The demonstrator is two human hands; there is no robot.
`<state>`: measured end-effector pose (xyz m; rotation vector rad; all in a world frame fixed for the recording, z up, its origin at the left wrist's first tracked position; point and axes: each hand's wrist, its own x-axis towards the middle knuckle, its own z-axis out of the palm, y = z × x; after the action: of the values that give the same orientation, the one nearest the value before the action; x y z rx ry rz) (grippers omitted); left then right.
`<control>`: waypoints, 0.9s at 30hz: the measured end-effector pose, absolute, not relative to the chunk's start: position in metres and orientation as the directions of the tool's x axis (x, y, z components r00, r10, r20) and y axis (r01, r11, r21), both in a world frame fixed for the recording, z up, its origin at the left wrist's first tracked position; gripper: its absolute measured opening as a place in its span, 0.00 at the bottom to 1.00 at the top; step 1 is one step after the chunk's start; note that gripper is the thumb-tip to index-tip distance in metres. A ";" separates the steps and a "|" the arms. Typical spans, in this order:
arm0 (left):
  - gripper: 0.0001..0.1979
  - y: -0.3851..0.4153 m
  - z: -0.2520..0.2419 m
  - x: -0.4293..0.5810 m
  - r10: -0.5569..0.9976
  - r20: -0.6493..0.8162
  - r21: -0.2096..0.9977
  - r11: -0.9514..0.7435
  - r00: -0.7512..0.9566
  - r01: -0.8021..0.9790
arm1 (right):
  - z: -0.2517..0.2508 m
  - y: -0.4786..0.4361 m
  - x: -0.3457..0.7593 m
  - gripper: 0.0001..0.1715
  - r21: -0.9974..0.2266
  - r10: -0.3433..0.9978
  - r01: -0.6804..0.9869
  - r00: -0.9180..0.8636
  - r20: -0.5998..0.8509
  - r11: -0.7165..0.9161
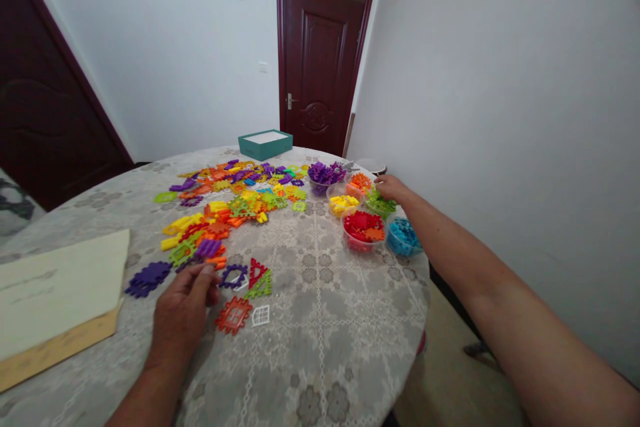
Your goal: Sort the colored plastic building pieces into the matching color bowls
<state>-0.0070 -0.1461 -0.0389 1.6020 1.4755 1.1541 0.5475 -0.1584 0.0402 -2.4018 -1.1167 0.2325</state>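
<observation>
My left hand point(186, 303) is at the near end of a heap of plastic building pieces. Its thumb and fingers are curled together beside an orange piece point(217, 261); whatever they grip is hidden. Right of it lie a dark purple frame point(233, 276), a red triangle point(257, 271), a green triangle point(260, 285), an orange square with a window point(234, 315) and a white window piece point(261, 315). My right hand point(393, 188) reaches over the bowl of green pieces point(381, 203), its fingertips mostly turned away from view.
Clear bowls hold purple point(326, 175), orange point(360, 183), yellow point(344, 204), red point(363, 227) and blue pieces point(403, 236). A mixed heap point(245, 187) spreads across the table point(320, 320). A teal box point(265, 145) stands behind; a paper sheet point(60, 287) lies at left.
</observation>
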 end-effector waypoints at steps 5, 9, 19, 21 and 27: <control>0.20 -0.144 -0.041 -0.010 0.992 0.122 0.921 -0.117 0.009 0.372 | 0.043 -0.159 0.541 0.27 -0.426 0.774 0.715 0.631 0.051 -0.555; 0.20 -0.144 -0.040 -0.009 0.992 0.127 0.921 -0.124 0.017 0.370 | 0.050 -0.165 0.534 0.25 -0.379 0.772 0.744 0.627 0.109 -0.551; 0.16 -0.150 -0.027 -0.008 0.981 0.180 0.924 -0.145 -0.069 0.355 | 0.077 -0.212 0.436 0.21 -0.359 0.753 0.903 0.405 0.518 -0.238; 0.16 -0.149 -0.028 -0.009 0.981 0.173 0.938 -0.138 -0.086 0.318 | 0.070 -0.227 0.391 0.18 -0.381 0.821 0.925 0.227 0.523 -0.013; 0.16 -0.148 -0.032 -0.011 0.988 0.131 0.958 -0.103 -0.086 0.269 | 0.024 -0.244 0.270 0.17 -0.476 0.938 0.815 -0.341 0.068 0.331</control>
<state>-0.0115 -0.1477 -0.0315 1.4462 1.4269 1.2380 0.2697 -0.2445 0.0243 -1.5611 -2.2709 0.5188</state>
